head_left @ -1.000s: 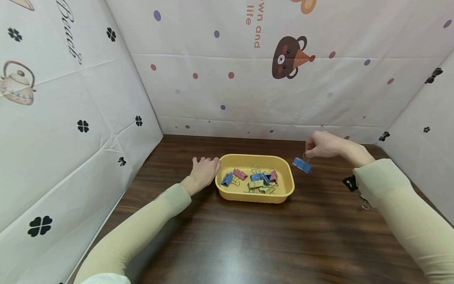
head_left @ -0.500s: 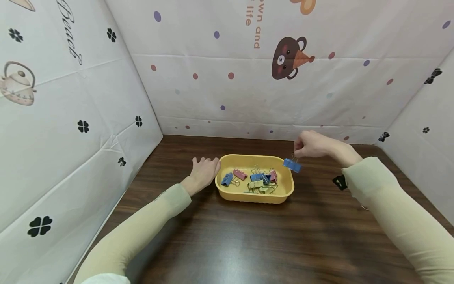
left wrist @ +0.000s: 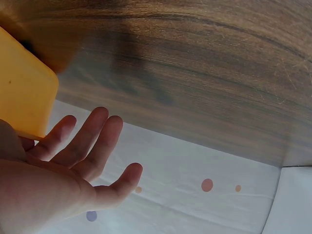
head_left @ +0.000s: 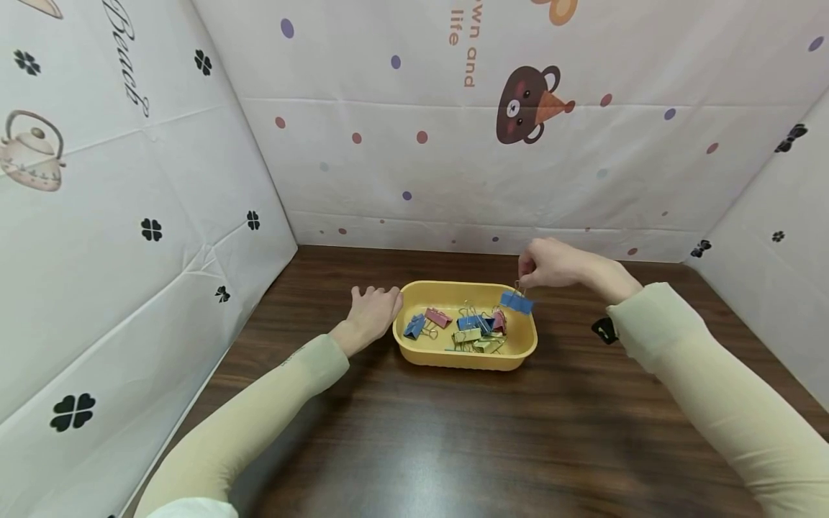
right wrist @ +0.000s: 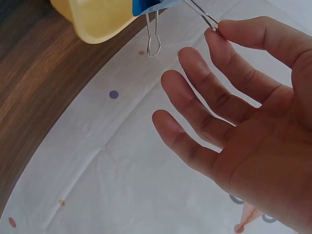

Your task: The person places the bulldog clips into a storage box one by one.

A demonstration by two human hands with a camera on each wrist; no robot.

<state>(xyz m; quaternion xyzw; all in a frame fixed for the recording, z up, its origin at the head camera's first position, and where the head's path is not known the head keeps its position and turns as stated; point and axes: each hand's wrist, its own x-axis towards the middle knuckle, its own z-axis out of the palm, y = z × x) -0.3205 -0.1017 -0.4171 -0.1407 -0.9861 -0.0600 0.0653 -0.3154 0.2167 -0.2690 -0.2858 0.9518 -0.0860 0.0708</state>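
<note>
My right hand [head_left: 550, 262] pinches a wire handle of a blue binder clip [head_left: 517, 302] between thumb and index fingertip. That clip hangs over the right end of a yellow plastic basket [head_left: 466, 360]. In the right wrist view, its other wire handle [right wrist: 154, 41] points down while the remaining fingers spread loosely. At the basket's left rim, my left hand [head_left: 369, 316] holds the edge near the thumb; its outer fingers extend free, as the left wrist view shows. Inside lie pink [head_left: 438, 317], blue [head_left: 414, 326] and yellow-green binder clips [head_left: 466, 336], most heaped toward the right.
A black binder clip [head_left: 604, 330] lies on the dark wooden table [head_left: 414, 446] beside the right sleeve. White printed cloth walls [head_left: 388, 165] enclose the table at the back and both sides. The right forearm covers part of the tabletop.
My right hand has carried the blue binder clip leftward, from beside the basket to above its right end. The left hand and basket stay still. The right sleeve now hides a clip seen earlier.
</note>
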